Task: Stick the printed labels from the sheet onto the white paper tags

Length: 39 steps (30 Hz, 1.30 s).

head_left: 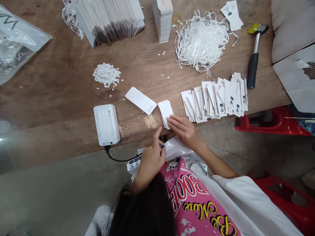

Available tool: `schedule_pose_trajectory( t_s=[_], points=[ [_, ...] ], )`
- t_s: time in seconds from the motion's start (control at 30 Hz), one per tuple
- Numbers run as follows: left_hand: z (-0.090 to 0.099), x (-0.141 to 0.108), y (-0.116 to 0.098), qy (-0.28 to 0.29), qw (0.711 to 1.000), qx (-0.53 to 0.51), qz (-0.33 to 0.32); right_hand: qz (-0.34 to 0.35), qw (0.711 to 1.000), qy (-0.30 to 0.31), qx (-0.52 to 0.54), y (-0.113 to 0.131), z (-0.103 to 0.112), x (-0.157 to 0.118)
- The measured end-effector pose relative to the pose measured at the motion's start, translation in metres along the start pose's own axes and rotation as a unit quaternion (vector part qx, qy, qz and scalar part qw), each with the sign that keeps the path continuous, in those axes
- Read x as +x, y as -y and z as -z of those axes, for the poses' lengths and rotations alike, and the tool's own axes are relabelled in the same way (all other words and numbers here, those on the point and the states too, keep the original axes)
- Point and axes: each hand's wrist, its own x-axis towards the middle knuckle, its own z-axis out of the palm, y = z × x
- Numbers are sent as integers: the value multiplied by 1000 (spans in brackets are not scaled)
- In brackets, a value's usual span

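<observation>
On the wooden table (73, 98), the right hand (184, 131) touches stacked white cards (165, 113).

Plain white card tags (165, 113) lie in a small, slightly fanned stack; black-printed white tags (134, 163) sit lower, partly hidden.

Pink printed shirt (194, 200), white sleeves (246, 200)

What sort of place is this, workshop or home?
Probably a small manual workshop finishing card tags, though it could be home-based: a rough wooden workbench holds stacks of white card tags, a heap of white string loops and a hammer.
</observation>
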Motion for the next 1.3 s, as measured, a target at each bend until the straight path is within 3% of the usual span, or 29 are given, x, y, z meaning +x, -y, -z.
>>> schedule_pose_trajectory(
  t_s=[0.3,0.7,0.93,1.03,1.1,1.13,1.2,1.23,1.3],
  points=[
    [3,-2,-6,21,1000,-7,2,14,1000,-23,7,8,16,0],
    [3,-1,-9,29,1000,-10,6,36,999,18,-1,2,18,5],
    [4,1,-10,44,999,-12,18,98,994,24,-31,3,25,11],
    [3,1,-8,43,999,-13,10,97,993,-55,-46,6,32,8],
    [3,1,-7,40,999,-13,4,60,981,-167,-72,3,43,5],
    [2,1,-6,39,999,-14,0,38,963,-247,-101,-2,51,2],
    [2,1,-5,37,999,-16,-6,-8,896,-405,-180,-15,71,-5],
    [2,1,-4,37,999,-18,-8,-35,864,-452,-219,-23,82,-10],
    [1,1,-4,33,999,-23,-9,-88,851,-446,-264,-38,100,-23]
  ],
)
